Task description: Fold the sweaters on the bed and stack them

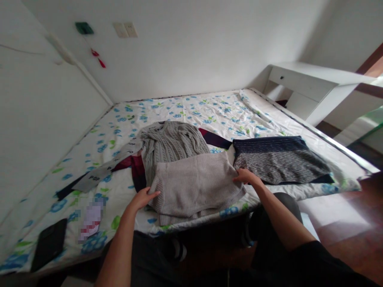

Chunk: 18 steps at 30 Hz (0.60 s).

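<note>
A light beige ribbed sweater (197, 185), folded into a wide shape, lies at the front edge of the bed. My left hand (145, 198) grips its left edge, thumb on top and the other fingers mostly hidden. At the right edge, my right hand (244, 175) pinches the same knit. Just behind is a grey cable-knit sweater (176, 141), partly covered by the beige one. Beneath the grey sweater, garment sleeves stick out: a grey one with "POP" lettering (95, 178) and dark red and navy pieces (216, 138). To the right rests a folded dark speckled knit (278, 161).
The bed (179, 107) has a white sheet with blue flowers and meets the wall. A black flat case (50, 244) and a blurred pale item (92, 219) lie at front left. A white desk (302, 85) stands at the right.
</note>
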### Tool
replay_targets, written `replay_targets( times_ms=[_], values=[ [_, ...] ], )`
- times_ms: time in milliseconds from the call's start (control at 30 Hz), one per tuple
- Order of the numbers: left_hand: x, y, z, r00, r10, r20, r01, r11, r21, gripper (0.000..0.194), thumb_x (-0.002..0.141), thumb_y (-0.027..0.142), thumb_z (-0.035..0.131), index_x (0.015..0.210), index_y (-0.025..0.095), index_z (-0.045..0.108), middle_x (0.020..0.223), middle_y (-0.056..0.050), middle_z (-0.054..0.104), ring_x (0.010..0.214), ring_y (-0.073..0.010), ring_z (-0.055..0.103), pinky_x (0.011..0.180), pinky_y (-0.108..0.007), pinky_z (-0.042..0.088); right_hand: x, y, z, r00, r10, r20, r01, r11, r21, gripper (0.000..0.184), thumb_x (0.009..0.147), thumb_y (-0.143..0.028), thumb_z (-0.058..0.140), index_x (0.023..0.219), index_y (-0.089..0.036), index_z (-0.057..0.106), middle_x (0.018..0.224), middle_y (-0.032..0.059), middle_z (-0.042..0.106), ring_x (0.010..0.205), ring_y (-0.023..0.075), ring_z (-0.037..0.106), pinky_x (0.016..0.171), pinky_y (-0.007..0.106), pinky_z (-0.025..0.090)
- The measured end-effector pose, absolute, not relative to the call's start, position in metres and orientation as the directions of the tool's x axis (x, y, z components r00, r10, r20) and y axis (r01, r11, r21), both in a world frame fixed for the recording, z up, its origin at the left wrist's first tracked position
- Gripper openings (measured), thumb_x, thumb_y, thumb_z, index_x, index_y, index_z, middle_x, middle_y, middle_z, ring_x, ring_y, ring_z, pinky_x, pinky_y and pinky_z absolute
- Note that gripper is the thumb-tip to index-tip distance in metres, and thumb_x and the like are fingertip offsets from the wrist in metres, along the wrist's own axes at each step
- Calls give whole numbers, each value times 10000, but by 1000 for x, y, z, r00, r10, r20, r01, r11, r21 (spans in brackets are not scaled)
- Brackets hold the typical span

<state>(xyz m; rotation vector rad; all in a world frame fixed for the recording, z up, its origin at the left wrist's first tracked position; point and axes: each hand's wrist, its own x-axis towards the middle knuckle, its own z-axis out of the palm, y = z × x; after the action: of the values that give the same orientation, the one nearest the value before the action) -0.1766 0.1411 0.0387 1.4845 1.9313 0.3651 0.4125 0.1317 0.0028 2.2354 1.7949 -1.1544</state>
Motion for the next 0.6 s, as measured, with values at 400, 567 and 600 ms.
replay_targets(
  times_ms=[400, 567, 600],
  values=[
    [-157, 103, 69, -136, 748, -650, 325, 653, 684, 415, 633, 293, 1005, 932, 200, 733, 1027, -117, 849, 962, -302, 827, 815, -368, 681, 429, 117, 8, 95, 717, -691, 699, -542, -467, 144, 918, -204, 863, 1019, -135, 786, 943, 69, 813, 649, 150, 753, 660, 257, 653],
    [-151, 97, 64, -198, 768, -609, 447, 624, 641, 592, 565, 473, 1056, 987, 207, 737, 1133, -145, 858, 1137, -357, 820, 911, -409, 670, 430, 121, -1, 125, 791, -599, 780, -452, -434, 214, 989, -276, 795, 1144, -130, 811, 1179, 143, 826, 903, 216, 809, 672, 230, 650],
    [-152, 96, 64, -180, 769, -614, 448, 620, 645, 638, 537, 529, 1063, 980, 204, 738, 1139, -152, 858, 1138, -358, 819, 917, -407, 667, 429, 122, -1, 135, 796, -590, 775, -456, -438, 250, 988, -300, 804, 1156, -116, 812, 1213, 164, 819, 929, 228, 806, 671, 236, 656]
  ],
)
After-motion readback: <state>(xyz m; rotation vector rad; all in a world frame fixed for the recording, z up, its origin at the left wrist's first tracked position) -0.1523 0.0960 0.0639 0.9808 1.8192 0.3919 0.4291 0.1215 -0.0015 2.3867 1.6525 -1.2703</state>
